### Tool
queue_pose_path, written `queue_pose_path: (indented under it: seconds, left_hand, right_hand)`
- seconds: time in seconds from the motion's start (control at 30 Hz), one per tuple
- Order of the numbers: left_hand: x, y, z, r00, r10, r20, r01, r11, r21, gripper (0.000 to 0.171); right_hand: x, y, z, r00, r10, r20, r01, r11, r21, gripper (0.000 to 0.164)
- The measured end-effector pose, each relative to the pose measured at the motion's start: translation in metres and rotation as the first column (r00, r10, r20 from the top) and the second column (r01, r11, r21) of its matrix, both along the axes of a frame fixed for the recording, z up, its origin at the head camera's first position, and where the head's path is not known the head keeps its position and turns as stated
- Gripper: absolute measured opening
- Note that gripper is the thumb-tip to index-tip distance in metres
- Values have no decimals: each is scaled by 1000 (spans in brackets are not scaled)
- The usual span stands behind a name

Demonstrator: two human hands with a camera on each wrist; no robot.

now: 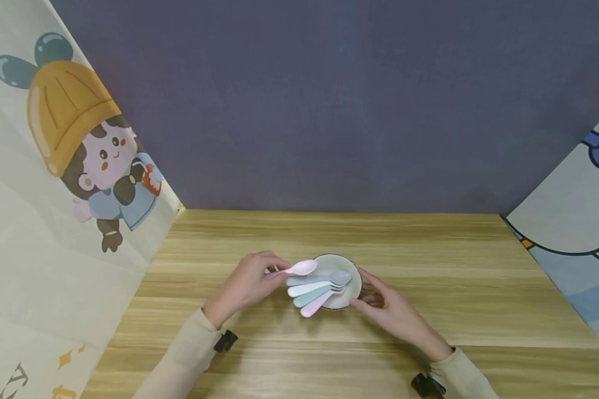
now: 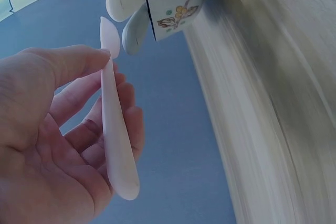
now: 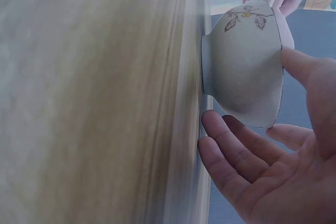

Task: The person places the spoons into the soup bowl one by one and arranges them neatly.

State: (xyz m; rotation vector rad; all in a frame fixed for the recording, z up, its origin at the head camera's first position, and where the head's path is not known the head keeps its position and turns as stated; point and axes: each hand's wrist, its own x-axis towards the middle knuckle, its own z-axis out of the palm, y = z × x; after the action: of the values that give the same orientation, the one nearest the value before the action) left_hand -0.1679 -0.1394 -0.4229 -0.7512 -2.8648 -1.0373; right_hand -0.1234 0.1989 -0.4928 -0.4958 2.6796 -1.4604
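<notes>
My left hand (image 1: 247, 285) pinches a pale pink spoon (image 1: 304, 268) between thumb and fingers, its scoop above the left rim of a white bowl (image 1: 348, 298). Up close, the pink spoon's handle (image 2: 118, 129) runs down across the fingers. Several more spoons rest in the bowl, scoops nested and handles over its left rim: a lavender spoon (image 1: 309, 281), a white spoon (image 1: 304, 289), a teal spoon (image 1: 309, 297) and another pink spoon (image 1: 315, 306). My right hand (image 1: 391, 310) touches the bowl's right rim with thumb and index finger; its other fingers (image 3: 231, 156) are apart from the bowl.
The bowl stands on a wood-grain table (image 1: 429, 249). A dark blue-grey panel (image 1: 329, 111) rises at the table's back edge. Printed cartoon sheets flank it, one at left (image 1: 35, 221) and one at right (image 1: 569, 210). A dark band (image 1: 226, 341) sits on the left sleeve.
</notes>
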Motion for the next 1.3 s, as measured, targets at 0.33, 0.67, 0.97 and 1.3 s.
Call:
queue_pose_path:
  seconds: [0.33,0.67,0.97,1.3]
  left_hand:
    - [-3,9,3,1000,-19,14,19,1000,-2,20]
    - [-8,13,2,998,-61,-14,60,997,-57,18]
    - [-12,18,1,996,-86,-24,85,995,-48,16]
    - [-15,29,2,994,-106,-6,105,991,-81,19]
  right_hand:
    - [1,1,-1,1000,-3,5,3,1000,1,78]
    - [1,1,-1,1000,-3,0,3,1000,-7,78]
    - [1,1,-2,1000,-1,-5,1,1000,-5,79]
    - [0,0,-1,1000,10,4,-10,1000,-8,79]
